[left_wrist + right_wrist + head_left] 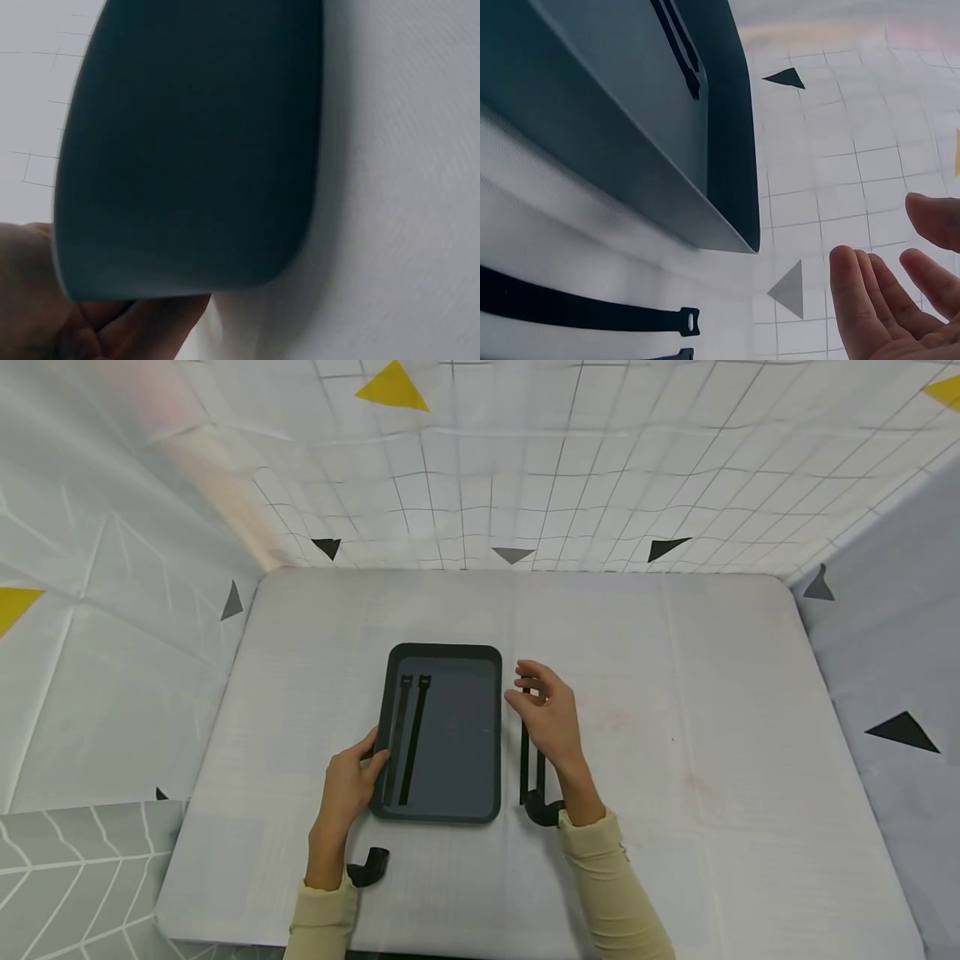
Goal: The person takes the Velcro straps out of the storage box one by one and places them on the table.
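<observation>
Left hand (351,785) grips dark rectangular plastic tray (450,814) edge; right hand (550,710), fingers relaxed, hovers over black straps (531,760) beside tray.

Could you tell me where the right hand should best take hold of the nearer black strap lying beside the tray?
Probably at its far looped end, from above with a pinch. The strap lies flat on the table, and the open right hand hovers there.

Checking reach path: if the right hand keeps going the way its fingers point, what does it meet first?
Probably the dark tray: the right hand hovers open above the two straps beside it, fingers aimed up-left toward its right rim. Height is unclear.
</observation>
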`<state>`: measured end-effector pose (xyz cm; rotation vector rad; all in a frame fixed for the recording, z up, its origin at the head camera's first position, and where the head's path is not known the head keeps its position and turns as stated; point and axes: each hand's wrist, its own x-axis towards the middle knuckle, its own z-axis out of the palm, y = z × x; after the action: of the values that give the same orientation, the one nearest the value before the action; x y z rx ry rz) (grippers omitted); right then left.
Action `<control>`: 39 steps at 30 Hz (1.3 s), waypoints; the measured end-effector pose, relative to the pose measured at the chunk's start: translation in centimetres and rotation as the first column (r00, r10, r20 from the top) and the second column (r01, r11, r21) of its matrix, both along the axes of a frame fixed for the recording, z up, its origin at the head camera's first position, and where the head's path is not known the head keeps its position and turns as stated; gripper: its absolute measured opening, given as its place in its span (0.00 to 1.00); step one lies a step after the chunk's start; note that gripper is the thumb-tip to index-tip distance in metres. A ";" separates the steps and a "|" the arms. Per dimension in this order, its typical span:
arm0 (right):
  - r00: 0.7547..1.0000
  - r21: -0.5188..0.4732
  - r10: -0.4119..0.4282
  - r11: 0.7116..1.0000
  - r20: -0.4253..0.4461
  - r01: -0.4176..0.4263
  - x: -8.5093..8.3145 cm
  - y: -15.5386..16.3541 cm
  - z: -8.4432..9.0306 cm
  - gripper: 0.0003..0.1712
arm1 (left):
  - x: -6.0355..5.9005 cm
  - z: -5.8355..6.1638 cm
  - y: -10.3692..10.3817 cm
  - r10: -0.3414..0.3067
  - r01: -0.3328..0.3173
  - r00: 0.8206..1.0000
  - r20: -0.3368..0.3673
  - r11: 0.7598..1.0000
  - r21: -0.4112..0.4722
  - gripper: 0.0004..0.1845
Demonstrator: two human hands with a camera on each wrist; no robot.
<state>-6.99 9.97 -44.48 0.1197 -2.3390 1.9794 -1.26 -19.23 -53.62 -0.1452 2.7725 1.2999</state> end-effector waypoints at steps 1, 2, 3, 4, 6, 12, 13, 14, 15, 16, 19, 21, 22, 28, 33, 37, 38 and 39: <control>1.000 0.002 0.003 1.000 -0.003 -0.003 0.0 -0.1 0.0 0.25 | 0.0 0.0 0.0 0.000 0.000 1.000 0.000 1.000 0.001 0.26; 1.000 0.001 0.006 1.000 -0.006 -0.006 0.0 -0.1 0.0 0.25 | 0.0 0.0 0.0 0.001 -0.001 1.000 0.000 1.000 0.001 0.26; 1.000 -0.001 0.010 1.000 -0.010 -0.010 0.0 -0.2 0.0 0.25 | 0.0 0.0 0.0 0.001 -0.001 1.000 0.001 1.000 0.001 0.26; 1.000 -0.002 0.012 1.000 -0.013 -0.012 -0.1 -0.2 0.0 0.26 | 0.0 -0.1 0.0 0.001 -0.001 1.000 0.002 1.000 0.001 0.27; 1.000 -0.005 0.017 1.000 -0.018 -0.017 -0.1 -0.3 0.0 0.26 | -0.1 0.0 0.0 0.002 -0.002 1.000 0.004 1.000 0.000 0.27; 0.999 -0.009 0.030 1.000 -0.016 -0.030 -0.2 -0.7 0.0 0.26 | -0.1 0.0 -0.1 -0.001 0.001 1.000 0.005 1.000 -0.004 0.27; 0.999 -0.012 0.032 0.999 -0.016 -0.032 -0.2 -0.7 0.0 0.26 | -0.1 0.0 -0.1 -0.002 0.002 1.000 0.004 1.000 -0.005 0.27; 0.999 -0.014 0.035 0.999 -0.015 -0.035 -0.2 -0.8 0.0 0.26 | -0.1 0.0 -0.1 -0.002 0.002 1.000 0.003 1.000 -0.005 0.27; 0.999 -0.014 0.037 0.999 -0.015 -0.037 -0.3 -0.9 0.0 0.26 | -0.1 0.0 -0.1 -0.003 0.003 1.000 0.002 1.000 -0.005 0.27; 0.999 -0.014 0.040 0.999 -0.014 -0.040 -0.3 -0.9 0.0 0.26 | -0.1 0.0 -0.1 -0.003 0.003 1.000 0.002 1.000 -0.005 0.26; 0.998 -0.011 0.055 0.998 -0.011 -0.055 -0.3 -1.2 0.0 0.26 | -0.2 0.0 -0.1 -0.003 0.003 1.000 0.003 1.000 -0.002 0.26; 0.998 -0.010 0.067 0.998 -0.009 -0.067 -0.3 -1.3 0.0 0.27 | -0.2 0.1 -0.1 -0.005 0.005 1.000 0.004 1.000 0.006 0.26; 0.997 -0.014 0.073 0.997 -0.011 -0.073 -0.3 -1.4 0.1 0.26 | -0.2 0.1 -0.1 -0.006 0.006 1.000 0.004 1.000 0.008 0.26; 0.995 -0.005 0.097 0.995 -0.012 -0.097 -0.3 -2.0 0.6 0.27 | -0.2 0.1 -0.1 -0.009 0.009 1.000 0.011 1.000 0.017 0.27; 0.994 -0.011 0.108 0.994 0.001 -0.108 -0.2 -2.4 0.7 0.27 | -0.2 0.1 -0.1 -0.007 0.007 1.000 0.015 1.000 0.010 0.27; 0.993 -0.018 0.115 0.993 -0.005 -0.116 -0.2 -2.7 0.5 0.27 | -0.1 0.1 -0.1 -0.006 0.006 1.000 0.005 1.000 0.011 0.27; 0.993 -0.019 0.118 0.993 -0.010 -0.119 -0.2 -2.7 0.5 0.28 | -0.1 0.1 -0.1 -0.006 0.006 1.000 0.002 1.000 0.011 0.27; 0.992 -0.019 0.122 0.992 -0.015 -0.122 -0.3 -2.9 0.5 0.28 | -0.1 0.1 -0.1 -0.006 0.006 1.000 -0.002 1.000 0.010 0.27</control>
<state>-7.25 7.12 -44.02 0.2813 -2.3557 2.0474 -1.38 -19.37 -53.55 -0.1343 2.7656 1.3134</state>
